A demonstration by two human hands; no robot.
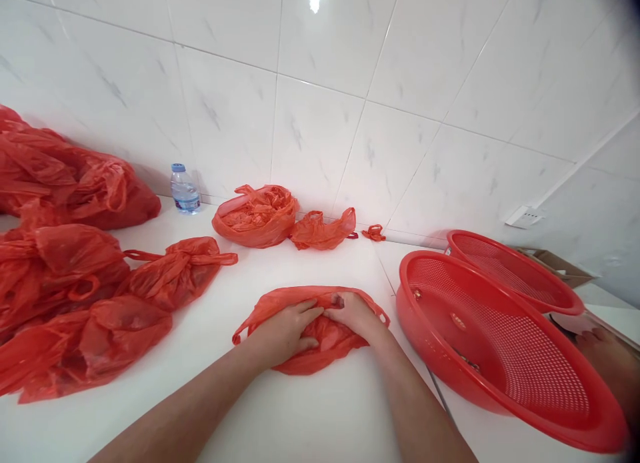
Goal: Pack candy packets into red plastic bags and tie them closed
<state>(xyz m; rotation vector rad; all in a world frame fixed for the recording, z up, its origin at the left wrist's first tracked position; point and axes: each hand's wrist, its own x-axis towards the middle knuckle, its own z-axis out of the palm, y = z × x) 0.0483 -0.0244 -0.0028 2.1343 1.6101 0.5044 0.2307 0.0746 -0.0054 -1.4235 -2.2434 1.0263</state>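
Observation:
A red plastic bag (295, 363) lies crumpled on the white counter (310, 416) right in front of me. My left hand (286, 331) rests on top of it, fingers curled into the plastic. My right hand (354, 314) presses down beside it, fingers bent and gripping the bag's upper edge. The two hands touch at the fingertips over the middle of the bag.
Several tied, filled red bags (75, 296) pile up at the left. An open red bag (256, 216) and a smaller one (323, 231) sit by the tiled wall, near a small water bottle (184, 189). Two red perforated basins (505, 343) lean at the right, beside a cardboard box (555, 266).

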